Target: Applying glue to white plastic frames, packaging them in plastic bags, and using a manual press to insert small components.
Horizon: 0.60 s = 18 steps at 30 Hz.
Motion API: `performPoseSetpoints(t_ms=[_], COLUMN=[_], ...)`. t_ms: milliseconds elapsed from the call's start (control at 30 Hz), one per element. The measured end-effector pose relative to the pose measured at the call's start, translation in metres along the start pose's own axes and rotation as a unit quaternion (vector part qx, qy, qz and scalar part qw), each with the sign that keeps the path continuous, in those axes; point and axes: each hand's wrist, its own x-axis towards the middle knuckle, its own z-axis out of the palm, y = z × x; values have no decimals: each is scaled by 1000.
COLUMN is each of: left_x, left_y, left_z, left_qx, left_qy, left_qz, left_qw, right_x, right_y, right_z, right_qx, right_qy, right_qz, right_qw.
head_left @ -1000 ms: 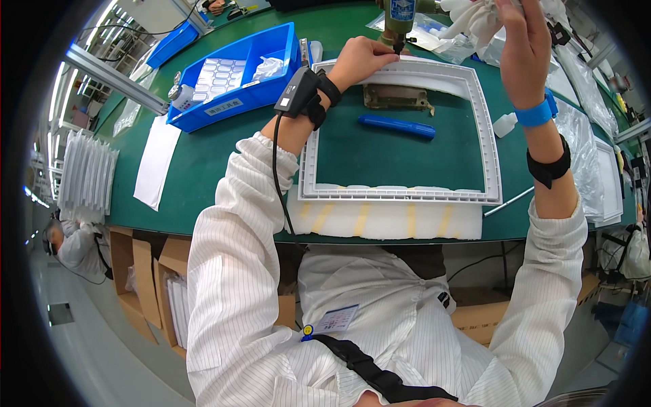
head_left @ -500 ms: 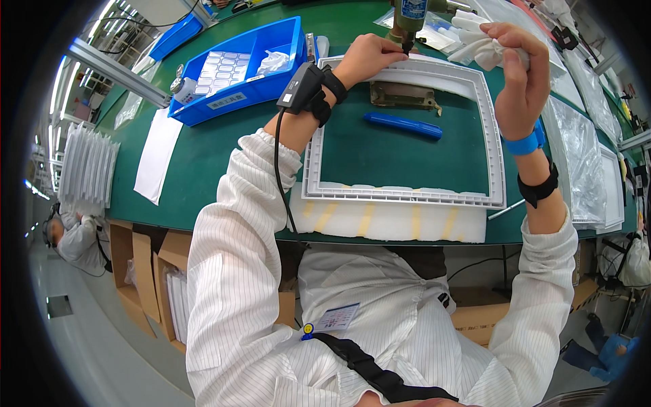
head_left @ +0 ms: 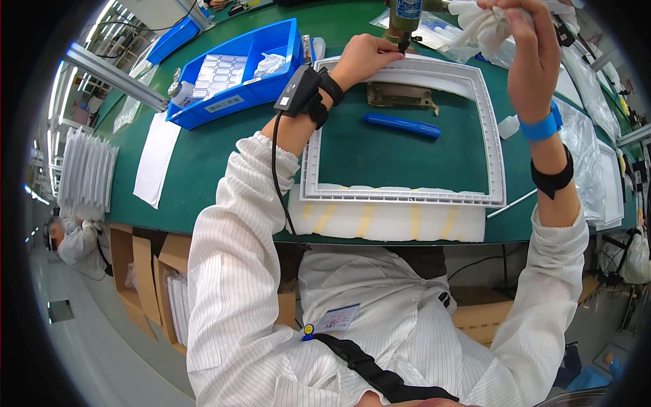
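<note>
A white rectangular plastic frame (head_left: 497, 152) lies before me on the bench, its far edge beneath the tip of a green bench press (head_left: 405, 24). My left hand (head_left: 363, 60) is closed on that far edge, its fingertips pinched right beside the press tip. What lies between those fingertips is hidden. At the upper right, my right hand (head_left: 532, 64) is raised and closed round a bunched white cloth (head_left: 485, 28) that looks like a glove. Whether a handle is inside the cloth cannot be seen. The press base (head_left: 400, 95) and a blue marker pen (head_left: 401, 126) show inside the frame's opening.
White foam (head_left: 390, 222) pads the frame's near side. A blue divided bin (head_left: 237, 102) holding labels and a small bottle stands left, with white paper (head_left: 156, 159) beside it. Plastic-wrapped panels (head_left: 582, 159) lie right. A small white bottle (head_left: 508, 127) stands near my right wrist.
My right hand and the white cloth have moved up and slightly right, uncovering the small white bottle. My left hand has stayed almost in place on the frame, which has barely shifted.
</note>
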Motion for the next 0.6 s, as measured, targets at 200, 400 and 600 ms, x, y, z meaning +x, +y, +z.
performPoseSetpoints(t_ms=[200,400,600], left_x=[0,0,1], left_y=[0,-2,-1], left_z=[-1,1,3], left_qx=[20,25,33], left_qy=[7,9,9], left_qz=[9,26,45], left_qw=[1000,999,998], right_x=[3,-37,-56], right_y=[-8,3,0], right_z=[9,12,13], right_qx=[95,50,15], right_qy=[35,8,3], right_qz=[67,-12,-66], right_qw=[993,999,998])
